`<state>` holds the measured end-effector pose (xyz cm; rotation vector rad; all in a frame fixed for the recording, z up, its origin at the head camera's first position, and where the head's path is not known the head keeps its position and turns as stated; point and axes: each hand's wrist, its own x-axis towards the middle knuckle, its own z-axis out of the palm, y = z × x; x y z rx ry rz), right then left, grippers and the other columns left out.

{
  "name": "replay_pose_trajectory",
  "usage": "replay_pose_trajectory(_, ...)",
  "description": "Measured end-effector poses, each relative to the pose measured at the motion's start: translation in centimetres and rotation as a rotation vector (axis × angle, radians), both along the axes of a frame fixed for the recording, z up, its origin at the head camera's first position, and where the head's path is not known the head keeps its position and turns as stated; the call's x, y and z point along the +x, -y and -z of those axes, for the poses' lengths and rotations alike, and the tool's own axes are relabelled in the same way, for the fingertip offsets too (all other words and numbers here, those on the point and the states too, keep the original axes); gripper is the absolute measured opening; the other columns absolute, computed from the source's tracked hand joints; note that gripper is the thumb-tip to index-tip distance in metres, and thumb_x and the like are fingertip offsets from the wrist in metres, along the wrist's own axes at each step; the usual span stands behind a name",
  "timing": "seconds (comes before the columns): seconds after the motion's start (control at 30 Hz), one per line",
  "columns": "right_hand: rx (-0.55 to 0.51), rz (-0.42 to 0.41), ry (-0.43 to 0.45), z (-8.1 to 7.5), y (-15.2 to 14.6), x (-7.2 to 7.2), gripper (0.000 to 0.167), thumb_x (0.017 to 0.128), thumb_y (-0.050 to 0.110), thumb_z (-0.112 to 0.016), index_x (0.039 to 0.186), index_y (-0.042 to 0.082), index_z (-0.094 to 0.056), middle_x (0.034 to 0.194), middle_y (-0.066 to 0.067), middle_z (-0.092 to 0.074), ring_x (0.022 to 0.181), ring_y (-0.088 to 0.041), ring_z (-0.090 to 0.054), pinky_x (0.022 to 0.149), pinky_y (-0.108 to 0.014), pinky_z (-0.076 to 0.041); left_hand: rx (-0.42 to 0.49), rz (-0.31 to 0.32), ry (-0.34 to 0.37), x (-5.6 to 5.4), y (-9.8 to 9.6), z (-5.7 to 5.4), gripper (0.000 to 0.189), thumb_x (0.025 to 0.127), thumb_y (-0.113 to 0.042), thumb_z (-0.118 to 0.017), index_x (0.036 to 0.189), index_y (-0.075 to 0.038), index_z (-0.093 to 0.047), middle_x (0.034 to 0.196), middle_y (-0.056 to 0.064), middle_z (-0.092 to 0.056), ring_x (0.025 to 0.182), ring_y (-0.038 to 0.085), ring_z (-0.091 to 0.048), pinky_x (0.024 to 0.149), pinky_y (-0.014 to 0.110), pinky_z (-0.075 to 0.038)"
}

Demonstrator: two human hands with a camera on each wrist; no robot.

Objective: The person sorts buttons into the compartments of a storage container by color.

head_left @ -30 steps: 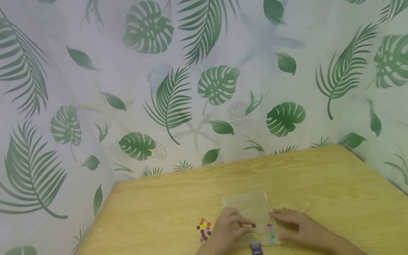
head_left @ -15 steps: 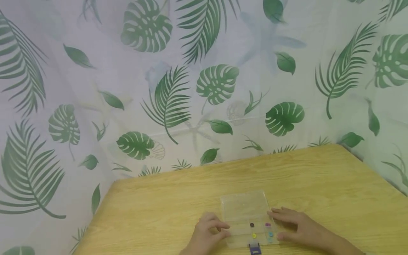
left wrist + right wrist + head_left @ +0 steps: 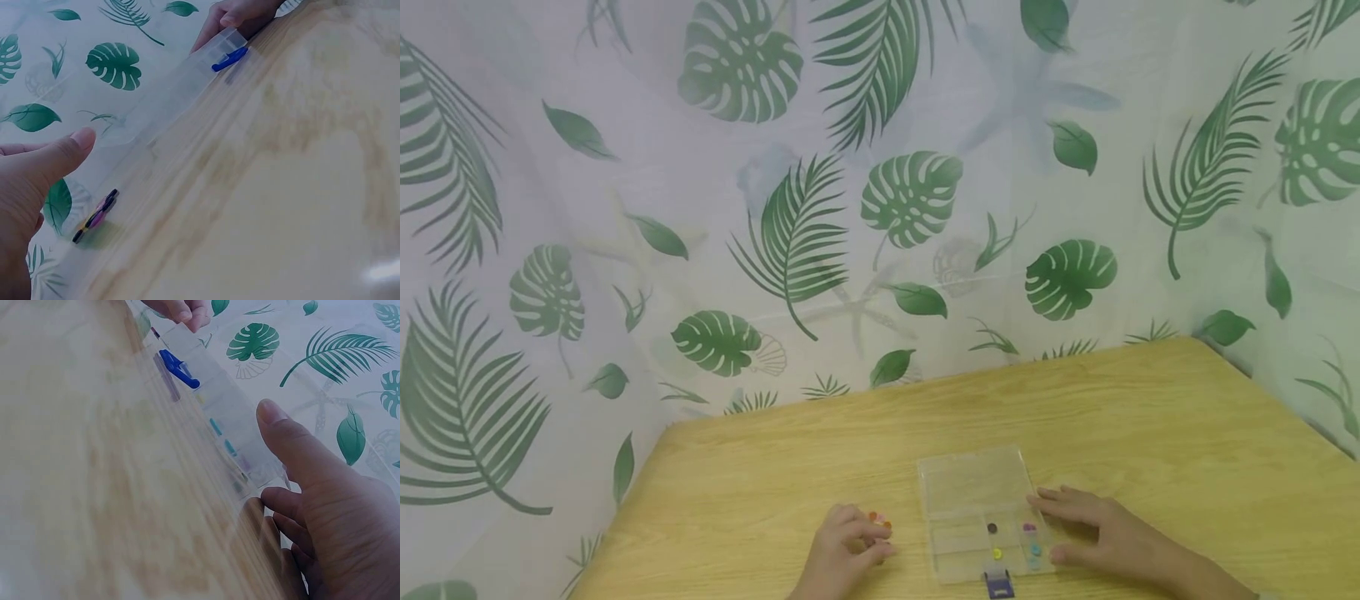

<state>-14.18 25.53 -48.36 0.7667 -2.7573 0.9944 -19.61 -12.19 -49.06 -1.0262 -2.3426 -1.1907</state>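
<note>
A clear plastic compartment box (image 3: 953, 567) lies on the table with its lid (image 3: 973, 477) raised back and a blue latch (image 3: 999, 586) at the front. Inside are a dark button (image 3: 992, 528), a yellow button (image 3: 997, 553), a purple button (image 3: 1029, 527) and blue buttons (image 3: 1035, 550) in separate compartments. My left hand (image 3: 838, 550) hovers at the loose button pile (image 3: 880, 520), partly hiding it; its thumb and fingers are apart in the left wrist view, above the buttons (image 3: 97, 217). My right hand (image 3: 1101, 531) rests with extended fingers against the box's right side.
The wooden table (image 3: 760, 483) extends behind and to both sides of the box. A leaf-printed sheet (image 3: 820, 208) hangs along the table's back and sides.
My left hand has moved left from over the box to the loose buttons. The dark button it was at stays in the box. My right hand keeps its place.
</note>
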Motion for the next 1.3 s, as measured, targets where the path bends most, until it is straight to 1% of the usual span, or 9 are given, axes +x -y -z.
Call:
replay_pose_trajectory(0.13,0.004,0.000,0.001,0.0,0.0,0.0,0.057,0.086,0.036,-0.068,0.138,0.024,-0.049,0.137,-0.012,-0.051,0.119,-0.047,-0.046,0.090,-0.050,-0.046,-0.021,-0.039,0.028,0.0,1.5,0.0,0.016,0.073,-0.021,-0.078,0.087,-0.015,-0.073,0.074,-0.010,-0.050,0.080,0.002,-0.041,0.070,0.019,-0.039)
replay_pose_trajectory(0.3,0.006,0.008,-0.011,0.1,-0.1,0.1,0.057,0.085,0.036,-0.068,0.138,0.025,-0.050,0.137,-0.011,-0.052,0.119,-0.044,-0.047,0.093,-0.041,-0.046,-0.022,-0.058,0.034,0.1,2.8,0.2,0.017,0.071,-0.020,-0.078,0.086,-0.014,-0.072,0.074,-0.012,-0.049,0.079,0.002,-0.041,0.068,0.019,-0.040)
replay_pose_trajectory(0.53,-0.003,0.010,-0.040,0.8,-0.1,0.3,0.056,0.085,0.036,-0.068,0.137,0.024,-0.051,0.136,-0.011,-0.053,0.119,-0.044,-0.048,0.094,-0.034,-0.044,-0.098,-0.047,0.220,0.3,3.4,0.9,0.018,0.078,-0.033,-0.074,0.089,-0.019,-0.073,0.078,-0.015,-0.049,0.080,0.000,-0.038,0.067,0.019,-0.041)
replay_pose_trajectory(0.63,-0.016,0.000,-0.034,1.0,0.0,0.3,0.056,0.085,0.035,-0.068,0.137,0.023,-0.051,0.136,-0.014,-0.052,0.119,-0.047,-0.046,0.093,-0.045,-0.046,-0.131,-0.049,0.233,0.5,3.4,1.1,0.019,0.079,-0.036,-0.073,0.088,-0.019,-0.073,0.078,-0.017,-0.048,0.079,0.000,-0.039,0.066,0.018,-0.041)
replay_pose_trajectory(0.73,-0.031,-0.008,-0.016,1.2,0.1,0.4,0.057,0.086,0.036,-0.068,0.138,0.022,-0.050,0.136,-0.016,-0.051,0.119,-0.051,-0.043,0.087,-0.062,-0.042,-0.141,-0.054,0.213,0.5,3.4,1.3,0.018,0.079,-0.036,-0.073,0.086,-0.019,-0.074,0.077,-0.018,-0.049,0.079,0.000,-0.039,0.066,0.018,-0.040)
replay_pose_trajectory(0.83,-0.039,-0.010,-0.009,1.3,0.2,0.4,0.057,0.086,0.035,-0.068,0.138,0.021,-0.050,0.137,-0.016,-0.051,0.119,-0.052,-0.043,0.086,-0.065,-0.040,-0.143,-0.050,0.206,0.5,3.4,1.4,0.016,0.079,-0.036,-0.073,0.086,-0.021,-0.074,0.077,-0.018,-0.049,0.079,-0.001,-0.039,0.067,0.018,-0.040)
replay_pose_trajectory(0.97,-0.011,0.009,-0.035,1.3,0.1,0.4,0.056,0.085,0.036,-0.068,0.137,0.023,-0.051,0.136,-0.012,-0.052,0.120,-0.046,-0.046,0.089,-0.055,-0.045,-0.162,-0.014,0.176,0.1,3.4,1.6,0.015,0.081,-0.035,-0.072,0.089,-0.022,-0.074,0.079,-0.018,-0.051,0.080,-0.001,-0.040,0.068,0.019,-0.039)
replay_pose_trajectory(1.07,0.005,0.023,-0.046,1.3,0.1,0.3,0.056,0.085,0.037,-0.068,0.137,0.025,-0.051,0.137,-0.009,-0.053,0.121,-0.042,-0.047,0.093,-0.039,-0.046,-0.177,0.014,0.143,-0.1,3.4,1.6,0.015,0.081,-0.033,-0.071,0.091,-0.021,-0.074,0.080,-0.019,-0.052,0.081,-0.002,-0.041,0.069,0.019,-0.039)
replay_pose_trajectory(1.3,0.008,0.013,-0.064,1.3,0.2,0.3,0.055,0.085,0.034,-0.069,0.137,0.025,-0.051,0.136,-0.009,-0.053,0.122,-0.038,-0.048,0.094,-0.030,-0.044,-0.173,0.038,0.122,-0.2,3.5,1.6,0.018,0.082,-0.033,-0.070,0.092,-0.018,-0.075,0.080,-0.014,-0.052,0.080,-0.002,-0.039,0.065,0.017,-0.037)
